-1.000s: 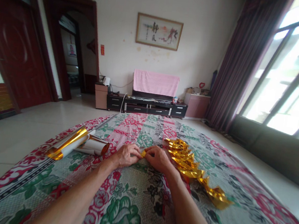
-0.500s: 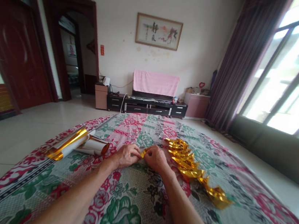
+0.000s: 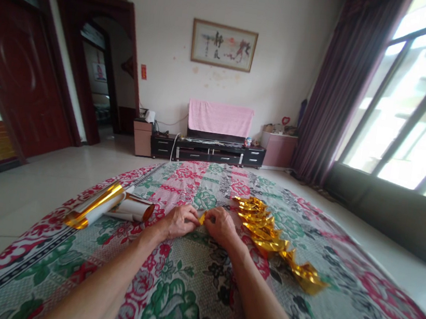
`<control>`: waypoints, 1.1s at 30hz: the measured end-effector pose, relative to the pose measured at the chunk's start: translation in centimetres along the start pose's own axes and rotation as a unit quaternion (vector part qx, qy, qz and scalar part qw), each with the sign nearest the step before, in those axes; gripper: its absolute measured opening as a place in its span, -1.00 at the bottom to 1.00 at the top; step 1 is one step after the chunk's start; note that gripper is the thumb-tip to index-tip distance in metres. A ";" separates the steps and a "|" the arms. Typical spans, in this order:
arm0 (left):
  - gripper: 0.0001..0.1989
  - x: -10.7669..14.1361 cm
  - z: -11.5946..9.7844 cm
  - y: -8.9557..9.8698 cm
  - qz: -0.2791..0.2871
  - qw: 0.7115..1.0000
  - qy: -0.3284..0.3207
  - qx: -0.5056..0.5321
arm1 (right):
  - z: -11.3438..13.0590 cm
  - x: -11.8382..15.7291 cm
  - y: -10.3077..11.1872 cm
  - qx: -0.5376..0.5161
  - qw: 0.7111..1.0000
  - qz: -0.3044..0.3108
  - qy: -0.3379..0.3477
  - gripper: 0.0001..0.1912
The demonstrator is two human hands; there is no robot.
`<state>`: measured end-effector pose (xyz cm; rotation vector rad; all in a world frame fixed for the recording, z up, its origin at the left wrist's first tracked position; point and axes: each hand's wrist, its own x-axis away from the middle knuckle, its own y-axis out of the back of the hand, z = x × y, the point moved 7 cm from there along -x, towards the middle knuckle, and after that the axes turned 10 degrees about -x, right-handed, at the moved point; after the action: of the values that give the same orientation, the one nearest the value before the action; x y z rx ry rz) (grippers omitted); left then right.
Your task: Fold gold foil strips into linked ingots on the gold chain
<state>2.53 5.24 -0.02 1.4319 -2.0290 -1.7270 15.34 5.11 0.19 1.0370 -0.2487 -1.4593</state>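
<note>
A small piece of gold foil paper [image 3: 202, 218] shows between my two hands, low over the patterned cloth. My left hand [image 3: 182, 221] pinches its left side with thumb and fingers. On its other side, my right hand [image 3: 220, 224] is closed on the same piece, fingers curled and partly hidden by the back of the hand. Several folded gold foil shapes [image 3: 269, 228] lie in a slanting row to the right of my right hand. Two loose rolls of gold and white paper, one [image 3: 97, 206] across the other [image 3: 131, 208], rest to the left of my left hand.
A flowered cloth [image 3: 174, 301] covers the round surface under my arms. Beyond it stands a low black cabinet [image 3: 194, 154] with a pink cloth [image 3: 220, 118] above. A window and dark curtain [image 3: 330, 91] are at the right, a red door [image 3: 24, 72] at the left.
The whole view has shifted very slightly to the left. Both hands keep their hold on the small gold piece, with hardly any visible change.
</note>
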 end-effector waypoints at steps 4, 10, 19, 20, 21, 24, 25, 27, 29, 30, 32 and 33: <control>-0.81 0.1 0.0 0.0 0.007 1.000 -0.002 -0.001 | 0.0 0.1 -0.3 -0.019 0.999 0.007 0.035 -0.80; -0.79 0.3 0.1 0.0 0.015 1.000 -0.010 -0.010 | -0.6 0.0 -0.7 -0.018 1.000 0.001 0.010 -0.79; -0.74 0.6 -0.1 -0.1 0.022 1.000 -0.008 -0.013 | -0.3 0.1 -0.7 -0.029 1.000 0.001 -0.007 -0.75; -0.74 0.6 -0.2 0.0 0.020 1.000 -0.009 -0.014 | -0.1 0.1 -0.7 -0.025 1.000 -0.002 -0.008 -0.76; -0.74 0.6 -0.2 0.0 0.018 1.000 -0.011 -0.015 | 0.0 0.2 -0.7 -0.020 1.000 -0.006 -0.008 -0.77; -0.74 0.5 -0.4 0.1 0.016 1.000 -0.014 -0.014 | 0.2 0.3 -0.6 -0.009 1.000 -0.013 -0.006 -0.81; -0.75 0.6 -0.3 0.1 0.018 1.000 -0.011 -0.013 | 0.3 0.3 -0.6 -0.007 1.000 -0.013 -0.006 -0.82; -0.74 0.6 -0.3 0.1 0.025 1.000 -0.003 -0.010 | 0.2 0.2 -0.6 -0.006 1.000 -0.006 -0.008 -0.83; -0.74 0.7 -0.3 0.1 0.029 1.000 0.001 -0.007 | 0.0 0.1 -0.7 -0.006 1.000 0.006 -0.015 -0.84; -0.74 0.7 -0.3 0.1 0.030 1.000 0.001 -0.005 | -0.1 0.0 -0.8 -0.007 1.000 0.013 -0.018 -0.83; -0.75 0.7 -0.3 0.1 0.029 1.000 0.000 0.001 | -0.3 -0.1 -0.8 -0.008 1.000 0.020 -0.022 -0.82; -0.75 0.7 -0.2 0.1 0.027 1.000 0.000 0.007 | -0.4 -0.2 -0.8 -0.008 1.000 0.021 -0.022 -0.82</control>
<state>2.23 4.57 -0.14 1.3678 -2.0625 -1.6947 15.00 5.58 -0.50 0.9832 -0.2880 -1.4451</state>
